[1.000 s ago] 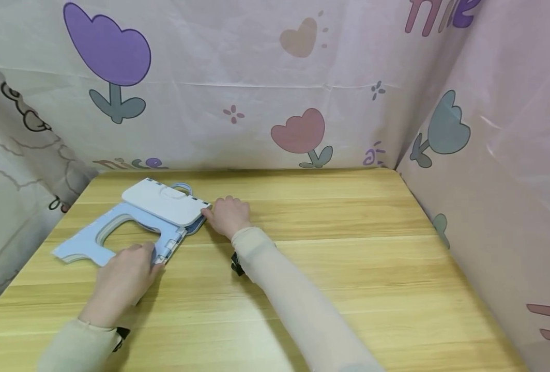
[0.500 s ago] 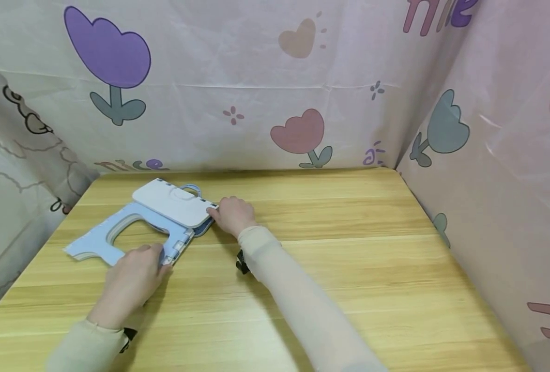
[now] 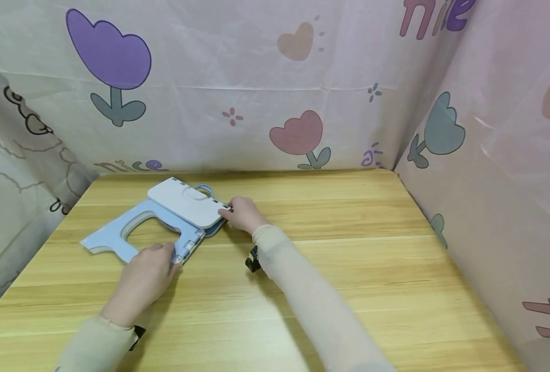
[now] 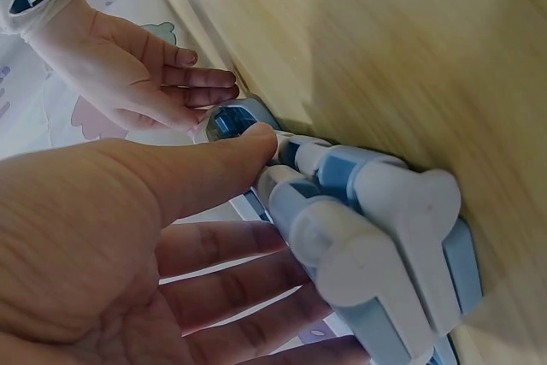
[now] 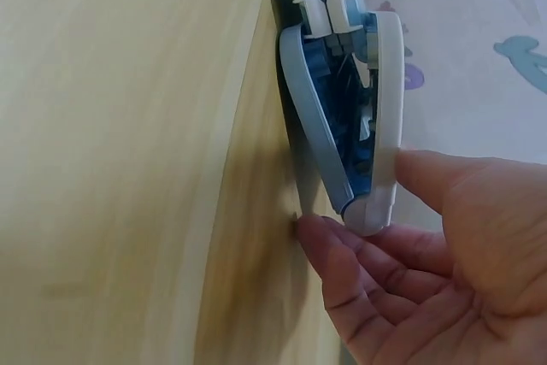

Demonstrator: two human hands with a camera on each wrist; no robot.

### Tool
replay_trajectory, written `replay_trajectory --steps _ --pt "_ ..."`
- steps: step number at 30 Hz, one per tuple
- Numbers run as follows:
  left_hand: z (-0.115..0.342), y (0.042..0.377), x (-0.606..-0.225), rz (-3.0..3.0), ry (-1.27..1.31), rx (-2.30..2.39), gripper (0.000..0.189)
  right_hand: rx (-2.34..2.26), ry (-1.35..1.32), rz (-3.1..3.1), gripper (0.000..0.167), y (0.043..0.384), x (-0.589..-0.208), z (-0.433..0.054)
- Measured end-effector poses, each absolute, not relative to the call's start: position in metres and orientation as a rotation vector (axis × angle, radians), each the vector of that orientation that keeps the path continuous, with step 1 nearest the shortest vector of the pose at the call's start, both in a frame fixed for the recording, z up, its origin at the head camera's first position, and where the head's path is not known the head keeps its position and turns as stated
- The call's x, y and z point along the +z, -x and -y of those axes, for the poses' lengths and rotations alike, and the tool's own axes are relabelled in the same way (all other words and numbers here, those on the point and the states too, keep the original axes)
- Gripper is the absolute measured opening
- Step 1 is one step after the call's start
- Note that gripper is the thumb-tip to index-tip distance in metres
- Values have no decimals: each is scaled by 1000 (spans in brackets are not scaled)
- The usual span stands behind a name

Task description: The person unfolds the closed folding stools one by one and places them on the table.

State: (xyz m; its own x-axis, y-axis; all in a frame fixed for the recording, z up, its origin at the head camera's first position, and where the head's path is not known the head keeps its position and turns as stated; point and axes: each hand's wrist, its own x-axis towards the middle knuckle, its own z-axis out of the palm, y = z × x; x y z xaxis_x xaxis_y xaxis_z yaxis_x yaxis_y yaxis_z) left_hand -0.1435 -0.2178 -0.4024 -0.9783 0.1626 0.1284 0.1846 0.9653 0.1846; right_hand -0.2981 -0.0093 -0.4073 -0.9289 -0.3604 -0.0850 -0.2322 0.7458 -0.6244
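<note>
A folded plastic folding stool (image 3: pixel 105 237) lies at the left of the wooden table, its light blue leg frame around a large arched opening. The white seat panel (image 3: pixel 186 202) is at its far end, beside a thin blue carry loop (image 3: pixel 208 190). My left hand (image 3: pixel 146 276) grips the near leg. In the left wrist view its thumb lies over the hinged edge (image 4: pixel 329 168), the fingers on the other side. My right hand (image 3: pixel 244 214) pinches the seat's right corner. From the right wrist, the two seat halves (image 5: pixel 389 108) stand slightly apart, with thumb and fingers on opposite faces.
The wooden table (image 3: pixel 349 248) extends to the right and toward me. A printed curtain (image 3: pixel 238 62) hangs along the back edge and both sides. A dark strap (image 3: pixel 253 260) is on the right wrist.
The folding stool has slid to the right across the table, with both hands moving along on it. Both grips look the same.
</note>
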Motion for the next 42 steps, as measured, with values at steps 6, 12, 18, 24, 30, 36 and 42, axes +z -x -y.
replay_trajectory --steps 6,12,18,24,30,36,42 --pt "210 144 -403 2991 294 -322 27 -983 442 -2730 41 296 -408 -7" --pt "199 145 -403 2988 331 -351 25 -1037 415 -2698 40 293 -411 -29" --pt "187 146 -402 2981 366 -356 25 -1090 395 -2642 43 292 -412 -52" --pt "174 146 -402 2968 414 -352 27 -1104 383 -2611 44 288 -414 -72" --pt "163 147 -401 2948 472 -309 29 -1125 354 -2583 41 283 -413 -91" --pt "150 149 -403 2950 519 -299 29 -1136 316 -2559 40 274 -412 -113" --pt "135 151 -403 2939 559 -297 29 -1104 313 -2583 41 269 -415 -136"
